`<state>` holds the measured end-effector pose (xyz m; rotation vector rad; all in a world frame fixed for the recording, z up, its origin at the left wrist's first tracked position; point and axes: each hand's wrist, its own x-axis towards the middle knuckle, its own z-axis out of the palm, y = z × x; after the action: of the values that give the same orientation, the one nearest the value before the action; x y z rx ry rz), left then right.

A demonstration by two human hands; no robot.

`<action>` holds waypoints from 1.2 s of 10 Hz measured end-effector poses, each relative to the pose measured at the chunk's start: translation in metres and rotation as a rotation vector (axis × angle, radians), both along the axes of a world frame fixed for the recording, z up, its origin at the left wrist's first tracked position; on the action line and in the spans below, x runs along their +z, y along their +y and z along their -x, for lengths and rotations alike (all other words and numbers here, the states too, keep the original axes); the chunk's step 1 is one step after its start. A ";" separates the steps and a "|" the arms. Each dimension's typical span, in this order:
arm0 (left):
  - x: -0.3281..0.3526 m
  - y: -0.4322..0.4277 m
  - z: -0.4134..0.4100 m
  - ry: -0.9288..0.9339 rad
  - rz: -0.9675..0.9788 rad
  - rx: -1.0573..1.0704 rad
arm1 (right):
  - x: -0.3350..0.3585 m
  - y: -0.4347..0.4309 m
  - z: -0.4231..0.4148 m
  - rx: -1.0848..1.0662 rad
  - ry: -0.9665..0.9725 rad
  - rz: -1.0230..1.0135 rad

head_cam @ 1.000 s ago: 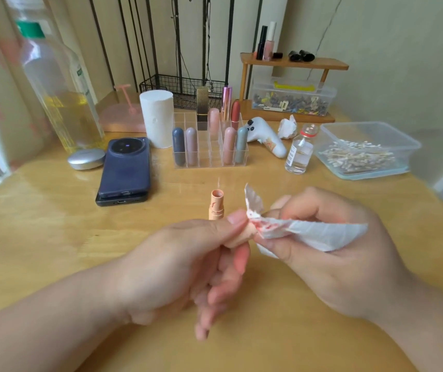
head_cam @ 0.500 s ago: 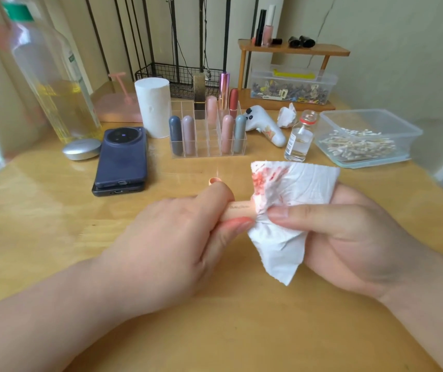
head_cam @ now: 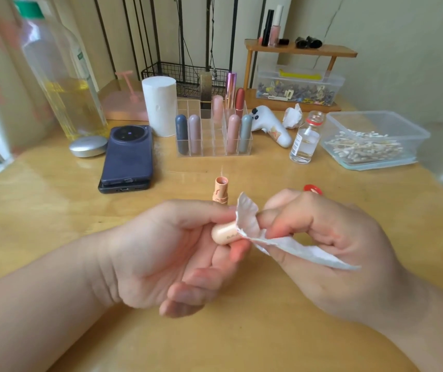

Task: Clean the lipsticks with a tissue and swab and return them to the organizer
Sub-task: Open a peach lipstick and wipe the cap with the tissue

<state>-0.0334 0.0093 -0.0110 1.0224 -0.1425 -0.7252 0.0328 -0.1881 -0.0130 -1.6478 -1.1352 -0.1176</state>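
**A:** Peach plastic, smooth and round-ended: that is the lipstick point(head_cam: 224, 233), held level above the tabletop point(head_cam: 53, 200). The left hand point(head_cam: 177, 253) pinches it between thumb and forefinger, and its other fingers hang loosely curled.

**B:** And the right hand point(head_cam: 322, 251)?

**A:** Its grip is closed on a thin, crinkled white tissue point(head_cam: 249, 224), which is folded over the tube's three o'clock end. I'd call this the wiping step.

**B:** What comes next?

**A:** Probably a swab. The cotton swabs point(head_cam: 362, 149) lie in a clear plastic tub point(head_cam: 419, 134) at two o'clock, so the right hand would first have to drop the tissue.

**B:** And recapping?

**A:** A short peach cap point(head_cam: 220, 190), or so it looks, stands open end up at twelve o'clock, just beyond the left thumb.

**B:** Then home?

**A:** The clear acrylic organizer point(head_cam: 209, 146) sits farther off at twelve o'clock. Its middle cells are free, between slim matte capsule-shaped tubes.
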 end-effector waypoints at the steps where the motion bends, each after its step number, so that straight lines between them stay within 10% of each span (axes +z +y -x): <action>1: -0.002 0.003 -0.003 0.025 0.091 0.008 | -0.001 -0.005 -0.003 0.125 0.065 -0.018; 3: -0.003 -0.021 0.005 -0.279 -0.427 0.390 | 0.007 -0.010 -0.009 -0.026 0.385 0.073; 4: -0.008 -0.015 0.009 -0.811 -1.077 0.462 | 0.011 -0.009 -0.013 0.140 0.612 0.013; 5: -0.005 -0.008 0.012 -1.094 -1.319 0.450 | 0.012 -0.008 -0.013 0.302 0.730 -0.023; 6: -0.004 -0.010 0.011 -1.037 -1.223 0.442 | 0.012 -0.006 -0.012 0.290 0.711 -0.025; 7: 0.000 -0.008 0.003 -0.348 -0.573 0.333 | 0.006 -0.008 -0.012 0.052 0.498 -0.005; 9: 0.001 0.000 -0.003 0.199 0.027 0.050 | -0.001 -0.005 -0.008 0.156 0.208 -0.034; 11: 0.002 -0.024 0.005 -0.040 -0.251 0.401 | 0.001 -0.010 -0.017 0.013 0.376 0.088; 12: -0.005 -0.019 0.008 -0.624 -0.930 0.494 | 0.006 -0.010 -0.017 0.130 0.590 0.041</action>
<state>-0.0415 -0.0097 -0.0158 2.0660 -0.0771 0.0499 0.0497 -0.1985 -0.0069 -1.4952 -0.7855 0.4518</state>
